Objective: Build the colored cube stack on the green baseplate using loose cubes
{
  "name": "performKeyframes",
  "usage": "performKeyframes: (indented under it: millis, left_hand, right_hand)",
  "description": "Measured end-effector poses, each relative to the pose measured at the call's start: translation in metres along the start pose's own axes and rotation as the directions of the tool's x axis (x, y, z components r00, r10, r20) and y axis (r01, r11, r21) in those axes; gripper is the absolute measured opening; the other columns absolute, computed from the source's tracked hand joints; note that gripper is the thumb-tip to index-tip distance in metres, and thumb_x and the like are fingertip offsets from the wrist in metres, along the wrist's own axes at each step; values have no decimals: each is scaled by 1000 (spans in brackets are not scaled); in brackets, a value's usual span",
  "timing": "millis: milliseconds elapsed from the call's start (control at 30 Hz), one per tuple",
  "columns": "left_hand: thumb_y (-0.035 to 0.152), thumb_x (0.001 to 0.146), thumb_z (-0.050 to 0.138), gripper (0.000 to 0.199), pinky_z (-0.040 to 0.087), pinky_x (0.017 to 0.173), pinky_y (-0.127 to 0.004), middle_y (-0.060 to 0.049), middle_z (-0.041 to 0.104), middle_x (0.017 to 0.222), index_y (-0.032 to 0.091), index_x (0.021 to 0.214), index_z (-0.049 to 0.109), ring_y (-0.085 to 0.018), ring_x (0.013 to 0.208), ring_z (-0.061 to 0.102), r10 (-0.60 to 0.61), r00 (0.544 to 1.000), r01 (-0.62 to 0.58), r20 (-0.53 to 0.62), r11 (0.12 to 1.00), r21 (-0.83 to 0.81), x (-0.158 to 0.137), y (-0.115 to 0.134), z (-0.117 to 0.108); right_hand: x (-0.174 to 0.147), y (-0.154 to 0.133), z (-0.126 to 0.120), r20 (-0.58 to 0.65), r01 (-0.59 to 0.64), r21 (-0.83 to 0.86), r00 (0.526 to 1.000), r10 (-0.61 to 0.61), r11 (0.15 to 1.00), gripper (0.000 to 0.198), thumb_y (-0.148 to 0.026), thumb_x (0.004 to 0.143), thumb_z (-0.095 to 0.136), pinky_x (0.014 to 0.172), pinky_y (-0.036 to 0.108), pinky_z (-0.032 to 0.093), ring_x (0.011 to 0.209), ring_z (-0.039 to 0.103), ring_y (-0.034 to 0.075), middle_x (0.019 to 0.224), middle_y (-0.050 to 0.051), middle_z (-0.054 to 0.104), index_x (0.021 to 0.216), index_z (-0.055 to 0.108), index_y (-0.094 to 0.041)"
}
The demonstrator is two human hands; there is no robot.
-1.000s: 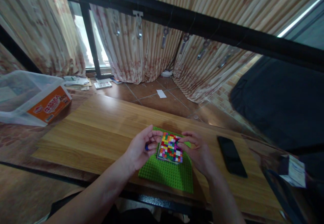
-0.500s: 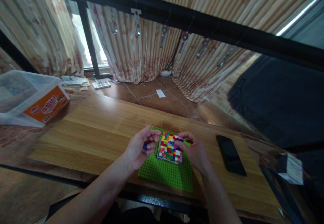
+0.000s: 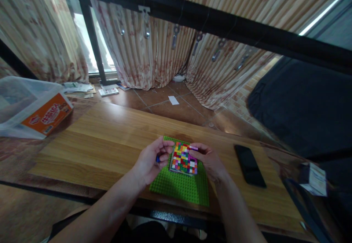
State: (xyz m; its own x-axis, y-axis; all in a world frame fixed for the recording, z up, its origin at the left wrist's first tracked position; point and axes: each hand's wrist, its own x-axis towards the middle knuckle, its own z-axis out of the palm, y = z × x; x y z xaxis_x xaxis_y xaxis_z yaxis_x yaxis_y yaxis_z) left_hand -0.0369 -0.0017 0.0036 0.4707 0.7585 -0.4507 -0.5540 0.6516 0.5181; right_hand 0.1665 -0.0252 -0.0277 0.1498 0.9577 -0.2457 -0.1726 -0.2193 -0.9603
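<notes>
A square block of many-coloured toy bricks [image 3: 183, 159] sits on a green studded baseplate [image 3: 183, 191] on the wooden table. At the block's left side is my left hand [image 3: 152, 160], its fingers curled around a small blue brick [image 3: 157, 159]. The fingertips of that hand come close to the block's upper left corner. My right hand [image 3: 210, 160] pinches a small pink brick [image 3: 193, 148] between thumb and fingers at the upper right corner. Whether this pink brick is pressed into the top layer, I cannot tell.
A black phone [image 3: 249, 166] lies on the table [image 3: 110, 136] to the right. On the left stands a clear plastic bin [image 3: 35, 107] with an orange label. Booklets [image 3: 108, 91] and a white paper [image 3: 173, 100] lie beyond the table, before the curtains.
The right hand's fingers have shifted slightly at the block's upper right corner, and the pink brick shows more clearly. My left hand stays almost still. The whole view has moved slightly.
</notes>
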Motion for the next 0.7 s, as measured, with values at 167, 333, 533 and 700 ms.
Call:
performKeyframes:
  millis: [167,333,533,700]
  left_hand:
    - [36,91,46,35,19,37,-15,0,48,64,8,82,66,-3,43,28,-19,1000,19,-4,1000,1,1,-1,0]
    - [36,91,46,35,23,37,-16,0,47,64,8,83,66,-4,44,29,-19,1000,19,21,1000,-15,2,-2,2]
    - [41,91,44,41,34,41,-17,-2,50,65,8,82,66,-6,48,38,-21,999,26,47,996,-91,-1,2,7]
    - [43,90,44,43,49,61,-22,-10,61,78,7,89,67,-11,65,55,17,999,-12,37,990,-144,-5,6,10]
  right_hand:
    - [1,-3,3,-13,-38,27,999,39,999,34,-29,48,89,64,27,50,60,61,12,69,-2,70,77,74,-20]
    - [1,-3,7,-31,-12,31,999,13,999,35,-28,46,89,64,28,49,60,62,14,69,-1,70,76,73,-18]
    - [-2,-3,2,-57,41,75,998,-36,996,40,-34,49,88,70,29,49,70,63,15,79,2,71,82,73,-19]
    - [-5,-25,-8,-349,289,42,901,-257,956,28,-39,59,81,65,26,47,67,59,13,75,0,68,77,71,-21]
